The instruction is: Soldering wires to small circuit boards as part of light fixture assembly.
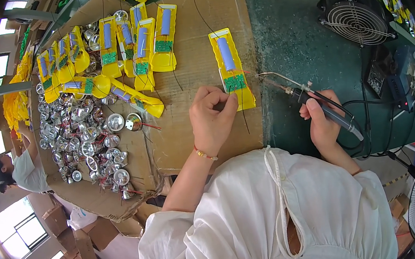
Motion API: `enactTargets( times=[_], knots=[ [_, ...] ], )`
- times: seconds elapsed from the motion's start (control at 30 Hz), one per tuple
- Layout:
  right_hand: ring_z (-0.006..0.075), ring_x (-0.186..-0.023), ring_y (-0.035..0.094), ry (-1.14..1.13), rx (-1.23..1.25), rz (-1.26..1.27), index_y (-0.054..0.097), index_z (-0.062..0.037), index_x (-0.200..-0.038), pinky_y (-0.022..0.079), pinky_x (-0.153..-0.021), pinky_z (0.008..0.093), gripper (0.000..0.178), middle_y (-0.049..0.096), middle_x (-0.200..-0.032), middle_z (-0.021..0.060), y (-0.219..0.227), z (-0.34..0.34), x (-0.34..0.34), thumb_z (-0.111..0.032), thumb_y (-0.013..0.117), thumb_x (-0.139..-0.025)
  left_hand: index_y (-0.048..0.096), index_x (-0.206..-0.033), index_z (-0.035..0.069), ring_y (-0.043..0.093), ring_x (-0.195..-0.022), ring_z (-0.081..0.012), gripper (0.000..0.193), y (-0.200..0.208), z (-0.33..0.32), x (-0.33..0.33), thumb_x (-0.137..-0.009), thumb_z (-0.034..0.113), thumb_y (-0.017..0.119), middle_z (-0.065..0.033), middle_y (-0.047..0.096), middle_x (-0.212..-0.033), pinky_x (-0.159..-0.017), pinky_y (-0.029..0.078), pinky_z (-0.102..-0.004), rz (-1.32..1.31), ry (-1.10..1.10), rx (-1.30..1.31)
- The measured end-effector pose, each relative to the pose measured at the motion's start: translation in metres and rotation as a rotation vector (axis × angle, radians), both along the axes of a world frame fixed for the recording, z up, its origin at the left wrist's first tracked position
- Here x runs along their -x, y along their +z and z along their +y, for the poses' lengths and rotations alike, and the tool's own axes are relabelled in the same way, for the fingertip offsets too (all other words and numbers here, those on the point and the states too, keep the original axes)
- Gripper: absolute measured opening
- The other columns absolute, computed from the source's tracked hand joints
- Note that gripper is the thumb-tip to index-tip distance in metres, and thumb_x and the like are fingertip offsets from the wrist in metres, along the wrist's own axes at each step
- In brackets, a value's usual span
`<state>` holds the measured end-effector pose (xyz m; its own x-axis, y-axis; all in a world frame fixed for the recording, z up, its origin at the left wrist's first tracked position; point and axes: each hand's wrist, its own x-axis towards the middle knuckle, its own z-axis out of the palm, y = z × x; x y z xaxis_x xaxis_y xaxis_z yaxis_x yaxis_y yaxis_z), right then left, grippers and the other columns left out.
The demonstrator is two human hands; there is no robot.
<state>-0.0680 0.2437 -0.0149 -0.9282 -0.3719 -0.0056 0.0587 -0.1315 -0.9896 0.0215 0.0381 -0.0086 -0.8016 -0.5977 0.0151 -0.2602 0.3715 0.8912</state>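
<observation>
A yellow plastic housing (249, 97) lies in front of me on the cardboard, holding a blue cylindrical battery cell (225, 54) and a small green circuit board (234, 82). A red wire sticks out to the right of the board. My left hand (212, 116) is closed in a pinch at the board's lower left, its fingertips over the housing; whatever they grip is hidden. In my right hand (324, 122) is a soldering iron (312, 101) with a thin curved metal feed tube, held by its dark handle. Its tip points left toward the board, a little apart from it.
At left, a cardboard tray (119, 207) holds many shiny round lamp reflectors (85, 138). Several yellow housings (164, 60) with cells and boards lie along its far side. A black fan (358, 28) stands at far right; a cable (367, 111) crosses the green mat. Another person (27, 168) is at far left.
</observation>
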Motion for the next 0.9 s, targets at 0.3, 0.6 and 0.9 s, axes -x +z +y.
enactTargets(
  times=[0.3,0.6,0.9],
  knots=[
    [0.0109,-0.06,0.056,-0.072,-0.056,-0.04,0.053,0.0023,-0.09,0.047,-0.056,0.0224,0.015,0.059,-0.07,0.0091,-0.005,0.019,0.009,-0.007,0.06,-0.081,0.063,-0.069,0.001,0.06,-0.052,-0.0262,0.016,0.008,-0.014,0.012,-0.071,0.017,0.062,-0.0147,0.059,-0.058,-0.054,0.048,-0.0328,-0.345,-0.175,0.077],
    [0.0108,-0.06,0.058,-0.096,-0.045,-0.133,0.053,0.002,-0.088,0.048,-0.055,0.0229,0.013,0.06,-0.069,0.0085,-0.013,0.014,0.016,-0.003,0.061,-0.08,0.069,-0.079,0.008,0.062,-0.074,-0.031,0.024,0.031,-0.064,0.262,-0.076,0.031,0.06,-0.0144,0.065,-0.076,-0.071,0.05,-0.0379,-0.229,-0.169,0.49],
    [0.0103,-0.051,0.049,-0.188,-0.126,-0.056,0.052,-0.0004,-0.088,0.039,-0.048,0.0211,0.014,0.054,-0.062,0.0056,-0.027,0.022,0.013,-0.012,0.058,-0.083,0.067,-0.09,0.006,0.063,-0.089,-0.0261,0.023,-0.004,-0.114,0.318,-0.077,0.02,0.054,-0.0121,0.066,-0.095,-0.076,0.051,-0.0342,-0.603,-0.337,0.959]
  ],
)
